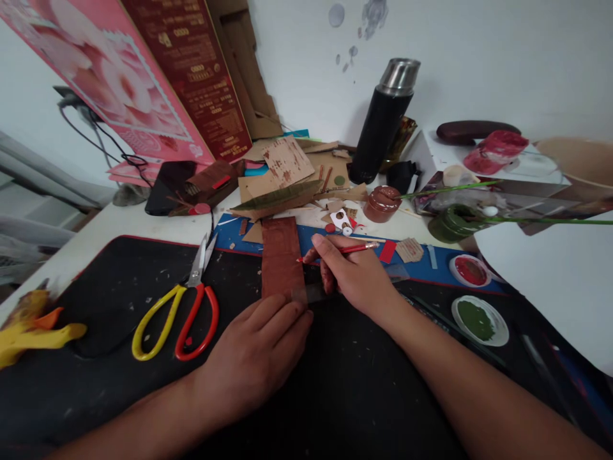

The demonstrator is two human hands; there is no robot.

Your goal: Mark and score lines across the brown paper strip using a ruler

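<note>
Black mat (359, 390); dark-red box (196, 70), gold lettering illegible; right hand (357, 275) gripping red pencil (355, 248); left hand (261, 351) at brown strip (281, 255), grasp unclear.

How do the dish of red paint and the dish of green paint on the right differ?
The red-paint dish sits on the blue strip; the green-paint dish sits nearer the person, on the black mat. The green-paint dish looks larger in view than the red-paint dish. Both are round, shallow and pale-rimmed.
</note>
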